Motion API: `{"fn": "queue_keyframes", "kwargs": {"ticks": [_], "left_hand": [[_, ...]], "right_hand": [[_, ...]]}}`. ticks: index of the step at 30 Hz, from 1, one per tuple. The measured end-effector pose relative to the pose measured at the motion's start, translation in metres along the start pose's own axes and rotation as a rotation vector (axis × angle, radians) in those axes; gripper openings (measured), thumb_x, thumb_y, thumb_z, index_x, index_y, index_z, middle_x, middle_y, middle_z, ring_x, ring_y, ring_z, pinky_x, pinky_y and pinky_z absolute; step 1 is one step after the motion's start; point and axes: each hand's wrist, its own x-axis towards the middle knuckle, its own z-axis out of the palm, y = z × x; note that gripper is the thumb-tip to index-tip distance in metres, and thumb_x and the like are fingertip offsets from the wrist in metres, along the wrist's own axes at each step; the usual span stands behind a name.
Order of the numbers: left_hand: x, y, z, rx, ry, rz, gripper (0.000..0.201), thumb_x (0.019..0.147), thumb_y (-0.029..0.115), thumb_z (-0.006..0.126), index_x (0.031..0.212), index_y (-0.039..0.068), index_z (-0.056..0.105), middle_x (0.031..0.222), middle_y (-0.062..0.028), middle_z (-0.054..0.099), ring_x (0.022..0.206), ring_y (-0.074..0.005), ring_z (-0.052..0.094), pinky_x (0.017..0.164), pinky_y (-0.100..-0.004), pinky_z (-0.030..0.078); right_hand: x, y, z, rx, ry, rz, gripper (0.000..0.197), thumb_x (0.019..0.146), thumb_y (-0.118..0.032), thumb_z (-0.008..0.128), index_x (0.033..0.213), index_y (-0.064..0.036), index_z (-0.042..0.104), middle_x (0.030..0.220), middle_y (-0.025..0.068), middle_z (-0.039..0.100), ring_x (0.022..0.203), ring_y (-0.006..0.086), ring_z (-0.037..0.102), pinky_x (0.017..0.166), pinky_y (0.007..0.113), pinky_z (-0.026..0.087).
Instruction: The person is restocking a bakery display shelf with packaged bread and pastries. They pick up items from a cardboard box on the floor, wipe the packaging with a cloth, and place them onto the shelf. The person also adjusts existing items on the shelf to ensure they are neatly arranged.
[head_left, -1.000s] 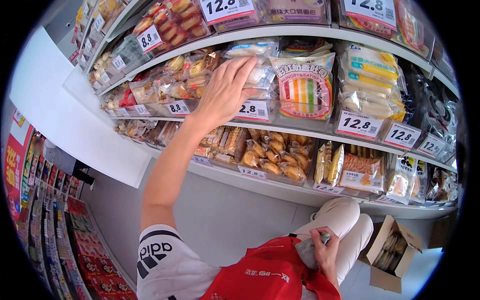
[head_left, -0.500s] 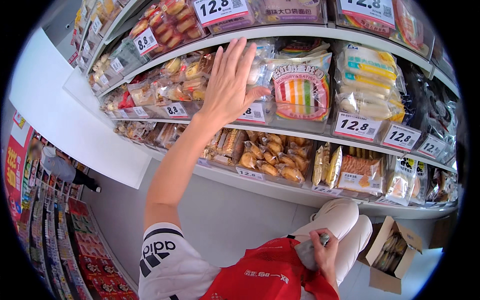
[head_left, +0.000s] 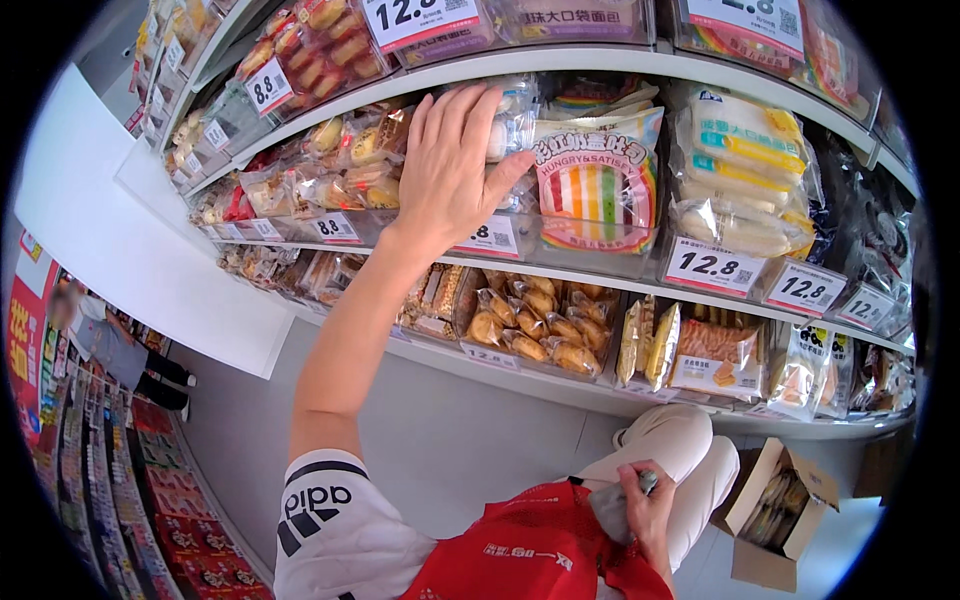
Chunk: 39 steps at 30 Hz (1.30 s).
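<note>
My left hand (head_left: 452, 165) reaches up to the middle shelf, palm down, fingers stretched and slightly bent. It rests over clear-wrapped packages (head_left: 512, 125), and its thumb touches or lies very near a packaged rainbow-striped bread (head_left: 598, 190). What lies under the palm is hidden. Low in the view, near my lap, my right hand (head_left: 650, 508) is closed round a bunched grey cloth (head_left: 612, 510). Wrapped buns (head_left: 365, 150) fill the shelf left of my left hand. Stacked long white bread packs (head_left: 740, 170) stand to the right of the rainbow bread.
A curved shelf edge (head_left: 560, 64) runs above my left hand. Below are bagged round pastries (head_left: 540, 320). On the floor at right stands an opened cardboard box (head_left: 775, 510) with packages inside. A white counter (head_left: 130, 220) and another person (head_left: 120, 350) are at left.
My left hand has settled slightly lower and its fingers bend more over the packages. The view has shifted a little. At far left, the other person appears larger. My right hand keeps the cloth.
</note>
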Motion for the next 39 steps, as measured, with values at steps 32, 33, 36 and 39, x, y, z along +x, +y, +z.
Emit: {"fn": "queue_keyframes", "kwargs": {"ticks": [32,33,36,39], "left_hand": [[-0.004,0.01,0.003,-0.028,0.016,-0.09,0.048,0.098,0.033,0.042,0.134,0.002,0.042,0.131,-0.0156,0.043,0.125,-0.034,0.038,0.109,-0.0532,0.024],[-0.004,0.01,0.003,-0.033,0.016,-0.093,0.048,0.098,0.033,0.042,0.134,0.002,0.042,0.131,-0.0156,0.043,0.125,-0.0339,0.038,0.109,-0.0533,0.024],[-0.008,0.008,-0.003,-0.131,-0.008,-0.124,0.05,0.097,0.034,0.045,0.134,0.001,0.041,0.131,-0.0167,0.043,0.125,-0.0348,0.037,0.109,-0.0533,0.023],[-0.006,0.013,-0.004,-0.236,0.041,-0.189,0.053,0.095,0.035,0.048,0.134,-0.001,0.04,0.132,-0.0185,0.042,0.126,-0.0361,0.036,0.11,-0.0528,0.023]], "right_hand": [[-0.009,0.005,-0.006,0.022,0.03,-0.001,0.015,0.085,-0.011,0.068,0.081,0.0041,0.065,0.065,0.0001,0.058,0.063,0.007,0.048,0.059,0.023,0.042],[-0.01,0.005,-0.006,0.022,0.034,0.011,0.015,0.085,-0.01,0.067,0.081,0.0032,0.065,0.065,-0.001,0.057,0.063,0.0065,0.047,0.059,0.023,0.041],[-0.013,0.005,-0.008,0.03,0.05,0.027,0.013,0.085,-0.01,0.067,0.08,0.0022,0.065,0.065,-0.0025,0.056,0.063,0.0058,0.046,0.058,0.023,0.039],[-0.013,0.007,-0.009,0.041,0.064,0.015,0.015,0.085,-0.01,0.068,0.082,0.0042,0.065,0.065,-0.0012,0.056,0.062,0.0059,0.046,0.057,0.023,0.04]]}}
